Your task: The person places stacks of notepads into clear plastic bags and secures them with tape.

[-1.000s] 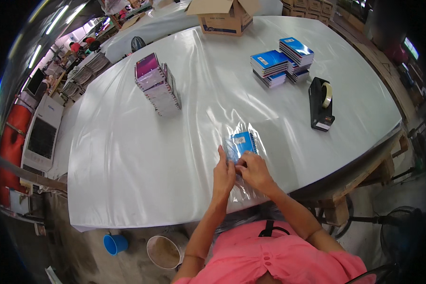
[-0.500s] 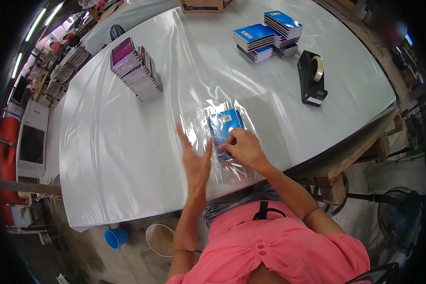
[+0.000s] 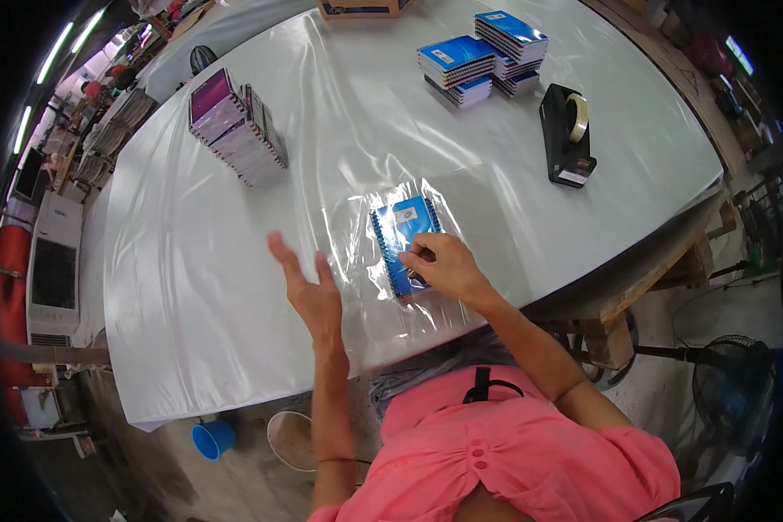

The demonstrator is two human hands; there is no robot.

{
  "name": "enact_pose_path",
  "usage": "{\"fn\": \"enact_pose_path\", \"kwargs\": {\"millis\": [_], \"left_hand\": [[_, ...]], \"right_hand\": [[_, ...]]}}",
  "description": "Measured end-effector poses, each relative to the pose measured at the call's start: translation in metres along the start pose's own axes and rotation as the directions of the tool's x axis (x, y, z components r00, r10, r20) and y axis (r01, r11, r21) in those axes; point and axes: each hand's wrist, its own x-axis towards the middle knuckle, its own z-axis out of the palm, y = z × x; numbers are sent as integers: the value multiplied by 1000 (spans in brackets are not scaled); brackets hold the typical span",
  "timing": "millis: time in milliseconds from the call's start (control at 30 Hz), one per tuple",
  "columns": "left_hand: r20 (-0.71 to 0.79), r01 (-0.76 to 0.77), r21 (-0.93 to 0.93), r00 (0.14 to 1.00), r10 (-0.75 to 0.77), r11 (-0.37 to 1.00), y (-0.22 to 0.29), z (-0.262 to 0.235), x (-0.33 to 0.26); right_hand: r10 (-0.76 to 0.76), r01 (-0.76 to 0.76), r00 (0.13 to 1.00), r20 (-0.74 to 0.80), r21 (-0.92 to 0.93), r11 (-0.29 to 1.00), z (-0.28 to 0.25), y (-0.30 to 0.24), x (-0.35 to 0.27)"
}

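Observation:
A blue spiral-bound notebook (image 3: 401,223) lies in front of me on a clear plastic sheet (image 3: 489,213), with shiny creased film around its edges. My right hand (image 3: 448,266) rests over the notebook's lower right part, thumb and fingertips pinched together. What the pinch holds, if anything, is too small to make out. To the left of the notebook, apart from it, my left hand (image 3: 316,302) hovers over the table with fingers spread and nothing in them.
Blue notebooks stand in stacks (image 3: 458,57) at the far right, near a black tape dispenser (image 3: 569,143). Purple-covered spiral books (image 3: 235,130) are piled at the left. A cardboard box (image 3: 365,8) sits at the far edge of the white-covered table (image 3: 183,296). Below are a blue bucket (image 3: 213,439) and a fan (image 3: 729,387).
My left hand has moved left, away from the notebook. The right hand stays pinched over it. The whole view has shifted slightly.

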Motion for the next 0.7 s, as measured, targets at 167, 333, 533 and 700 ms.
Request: {"fn": "enact_pose_path", "kwargs": {"millis": [167,333,533,700], "left_hand": [[779,-376,-136,531,334,916,53,1,39],[716,-277,-270,582,384,922,19,30,50],[915,-823,-233,-4,404,518,77,48,91],[911,-899,-385,-332,246,211,75,68,114]], "right_hand": [[-46,41,999,22,176,984,2,0,0],[-67,62,998,17,197,978,5,0,-3],[-106,107,994,-19,50,993,1,3,-5],[-102,103,993,-55,10,995,3,-9,-10]]}}
